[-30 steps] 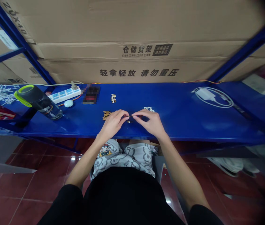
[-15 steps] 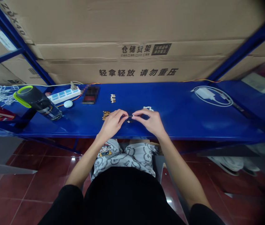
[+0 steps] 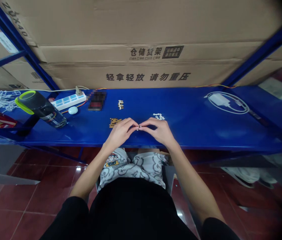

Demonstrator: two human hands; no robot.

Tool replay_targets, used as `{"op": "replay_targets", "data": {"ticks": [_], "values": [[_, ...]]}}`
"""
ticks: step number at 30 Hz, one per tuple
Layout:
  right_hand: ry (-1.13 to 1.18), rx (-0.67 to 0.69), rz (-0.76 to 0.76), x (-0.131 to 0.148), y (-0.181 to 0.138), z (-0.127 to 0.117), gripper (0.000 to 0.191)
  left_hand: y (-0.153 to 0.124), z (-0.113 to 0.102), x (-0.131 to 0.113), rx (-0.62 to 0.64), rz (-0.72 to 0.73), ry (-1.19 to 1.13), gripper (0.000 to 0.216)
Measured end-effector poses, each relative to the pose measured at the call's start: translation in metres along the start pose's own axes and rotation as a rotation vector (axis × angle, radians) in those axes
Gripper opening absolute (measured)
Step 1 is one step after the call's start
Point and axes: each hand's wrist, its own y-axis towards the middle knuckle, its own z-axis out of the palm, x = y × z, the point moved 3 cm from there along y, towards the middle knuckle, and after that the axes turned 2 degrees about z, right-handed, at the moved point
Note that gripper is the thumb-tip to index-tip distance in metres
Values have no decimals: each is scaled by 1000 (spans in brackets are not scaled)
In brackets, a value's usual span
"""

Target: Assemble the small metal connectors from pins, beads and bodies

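Above the front part of the blue shelf, my left hand (image 3: 122, 130) and my right hand (image 3: 158, 130) meet fingertip to fingertip. Thumb and forefinger of the left pinch a thin brass-coloured piece, mostly hidden now. A small white piece sits in the right hand's pinch, largely covered by the fingers. Beside my left hand lies a pile of brass-coloured pieces (image 3: 113, 122), partly behind it. Small white pieces (image 3: 158, 116) lie just beyond my right hand. Farther back is a group of white-and-brass pieces (image 3: 120, 104).
On the blue shelf (image 3: 193, 123), a dark bottle (image 3: 47, 111), a power strip (image 3: 68, 101), a pale round object (image 3: 73, 110) and a dark flat object (image 3: 97, 101) stand left. A white charger with coiled cable (image 3: 220, 100) lies right. Large cardboard boxes (image 3: 145, 30) form the back.
My hands have drawn together, closing the gap between their fingertips. The thin brass-coloured piece that showed between them is now mostly hidden. More of the white pieces behind my right hand shows.
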Motion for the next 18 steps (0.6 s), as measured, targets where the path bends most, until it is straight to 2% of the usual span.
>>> {"op": "replay_targets", "data": {"ticks": [6,11,15,18], "values": [[1,48,7,-1,0,2,20,0,-2,2,-46,-29,6,14],[-117,-21,47,-3,2,0,15,1,0,3,-20,-65,62,13],[-204,27,25,-6,3,3,18,2,4,9,45,-76,122,10],[-258,70,6,-11,3,7,19,1,6,15,55,-83,171,22]]}}
